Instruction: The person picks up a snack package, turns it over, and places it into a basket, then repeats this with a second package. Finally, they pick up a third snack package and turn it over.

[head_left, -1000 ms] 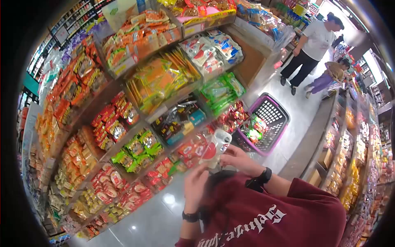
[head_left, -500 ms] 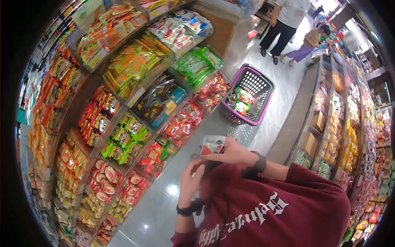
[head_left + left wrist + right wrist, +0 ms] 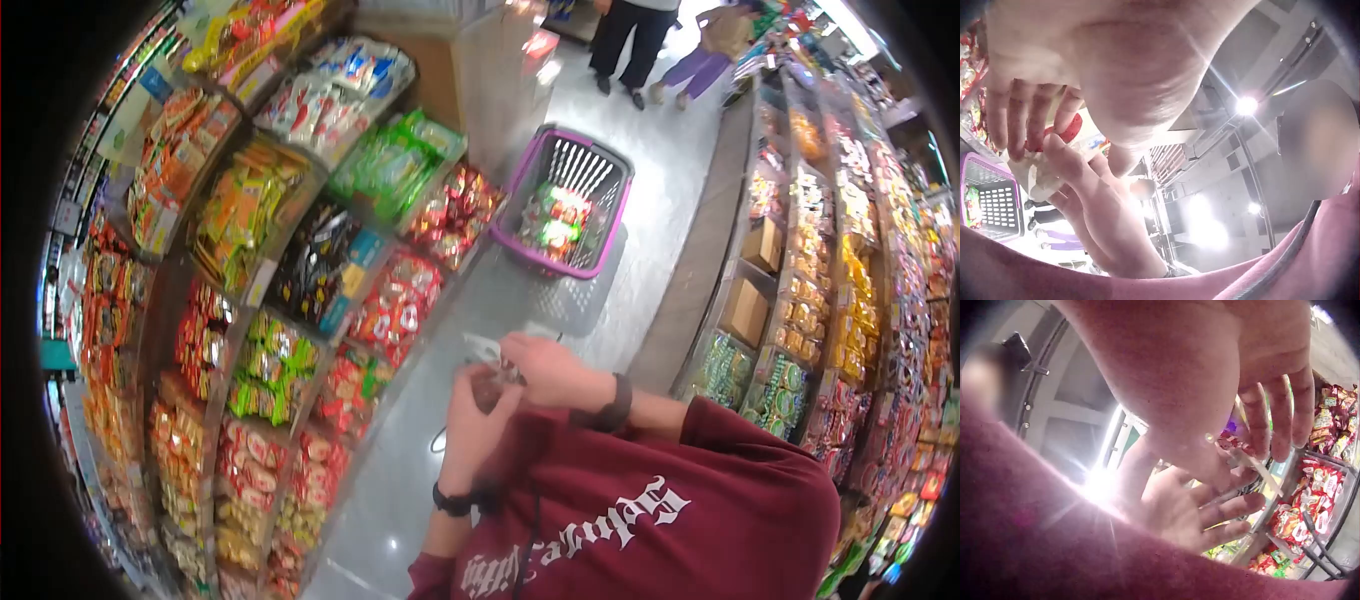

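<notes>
Well left of the shopping basket (image 3: pixel 532 185), green-and-black snack packets (image 3: pixel 265 365) fill a shelf bin. Between them and the basket come green packets (image 3: pixel 400 165), level with it, and red packets (image 3: pixel 398 300), nearer the wearer. The left hand (image 3: pixel 473 425), a black band on its wrist, is on the wearer's side of the basket and to its left, fingers curled against a small whitish packet with a red patch (image 3: pixel 483 349), which is also short of the basket, above the floor. Right of the packet, the right hand (image 3: pixel 553 372) pinches it between thumb and fingers. The basket, purple-rimmed and holding a few colourful packs (image 3: pixel 562 222), stands on the floor. Beyond it and to its right is a person in black trousers (image 3: pixel 632 45); farther right, shelves hold brown cartons (image 3: pixel 745 310).
</notes>
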Demonstrator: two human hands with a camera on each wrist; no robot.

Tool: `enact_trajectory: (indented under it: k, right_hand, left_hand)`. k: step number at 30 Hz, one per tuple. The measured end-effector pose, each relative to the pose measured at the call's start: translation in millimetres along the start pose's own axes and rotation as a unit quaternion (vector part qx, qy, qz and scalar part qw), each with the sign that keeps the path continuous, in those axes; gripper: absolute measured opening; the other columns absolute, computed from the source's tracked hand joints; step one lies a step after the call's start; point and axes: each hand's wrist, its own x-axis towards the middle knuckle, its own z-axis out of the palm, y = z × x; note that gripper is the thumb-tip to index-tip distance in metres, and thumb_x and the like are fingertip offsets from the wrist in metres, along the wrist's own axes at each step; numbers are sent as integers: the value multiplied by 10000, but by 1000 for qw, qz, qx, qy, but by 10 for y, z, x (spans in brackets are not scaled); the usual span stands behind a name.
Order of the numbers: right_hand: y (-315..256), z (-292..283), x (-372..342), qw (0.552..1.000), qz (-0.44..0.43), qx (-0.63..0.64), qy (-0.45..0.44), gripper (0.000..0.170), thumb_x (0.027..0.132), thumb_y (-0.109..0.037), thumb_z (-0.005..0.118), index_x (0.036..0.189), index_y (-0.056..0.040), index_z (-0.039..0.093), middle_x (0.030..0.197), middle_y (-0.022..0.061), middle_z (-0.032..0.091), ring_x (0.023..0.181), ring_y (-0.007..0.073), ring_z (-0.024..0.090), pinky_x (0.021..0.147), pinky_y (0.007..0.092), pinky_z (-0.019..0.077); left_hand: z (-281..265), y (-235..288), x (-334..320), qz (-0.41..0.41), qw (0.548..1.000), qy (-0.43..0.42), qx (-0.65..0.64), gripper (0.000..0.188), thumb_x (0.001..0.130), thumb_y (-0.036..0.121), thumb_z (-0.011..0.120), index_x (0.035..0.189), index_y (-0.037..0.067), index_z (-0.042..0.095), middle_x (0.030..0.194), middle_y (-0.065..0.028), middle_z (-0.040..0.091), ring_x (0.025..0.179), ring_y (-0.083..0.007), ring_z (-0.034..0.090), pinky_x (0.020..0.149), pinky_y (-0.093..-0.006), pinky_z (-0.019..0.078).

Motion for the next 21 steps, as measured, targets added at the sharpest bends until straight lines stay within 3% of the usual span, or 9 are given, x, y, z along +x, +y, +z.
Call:
enact_trajectory:
  k: [2,5,8,11,12,13,15,19,21]
  right_hand:
    - [89,-45,-102,1000,-10,8,-23,355,823,-193,748,1114,-52,603,1030,152,622,973,390,643,818,472,529]
    - [200,-71,-190,998,-40,41,-34,424,819,-180,748,1206,-65,621,1067,150,638,1002,388,651,848,461,548]
    - [297,-53,-261,993,-80,66,-56,492,834,-195,747,1294,-77,619,1113,139,652,1007,370,666,847,444,562]
    - [307,-153,-285,986,-121,85,-75,468,855,-215,745,1287,-79,626,1127,138,662,1007,350,678,836,432,568]
    - [338,-155,-269,983,-154,87,-56,438,874,-231,755,1273,-88,646,1109,131,678,992,311,697,822,409,574]
    - [361,-173,-269,983,-131,105,-73,434,868,-211,765,1267,-80,656,1112,133,683,984,303,697,839,401,571]
    - [370,-255,-285,982,-82,136,-104,428,857,-169,785,1257,-63,675,1118,136,694,968,289,698,875,384,565]
    - [271,-283,-375,984,-78,153,-56,369,901,-123,770,1250,-42,677,1109,118,705,939,231,695,890,342,553]
    - [168,-197,-466,979,-49,187,-71,332,938,-108,744,1242,-1,665,1118,83,704,978,166,681,901,325,547]
  left_hand:
    - [216,173,9,-26,999,34,-7,421,950,131,734,1267,-20,501,1171,-124,651,1023,-186,672,902,-318,550]
    - [454,66,-58,-17,995,98,17,430,961,151,733,1267,-37,497,1165,-171,683,1012,-223,708,840,-331,575]
    - [579,-71,-184,-44,989,139,-14,376,1006,147,667,1277,-40,485,1151,-158,685,995,-205,705,819,-328,574]
    - [640,-110,-304,-42,979,180,-81,284,1046,137,586,1257,-40,516,1141,-136,691,1036,-183,684,863,-320,555]
    - [648,-142,-317,-29,975,204,-86,263,1051,131,573,1247,-38,530,1136,-129,692,1045,-178,678,879,-318,546]
    - [644,-163,-352,-16,970,226,-90,245,1055,126,561,1238,-37,544,1131,-122,693,1054,-173,673,895,-316,538]
    - [613,-141,-469,-34,967,228,-106,222,1060,99,527,1227,-34,585,1140,-103,692,1054,-139,653,918,-303,515]
    - [515,-109,-556,0,970,193,-144,205,1060,94,529,1208,-28,603,1112,-95,706,974,-116,655,854,-296,524]
    - [467,-100,-634,20,971,165,-172,192,1059,108,544,1177,-24,616,1064,-95,719,936,-117,662,831,-300,530]
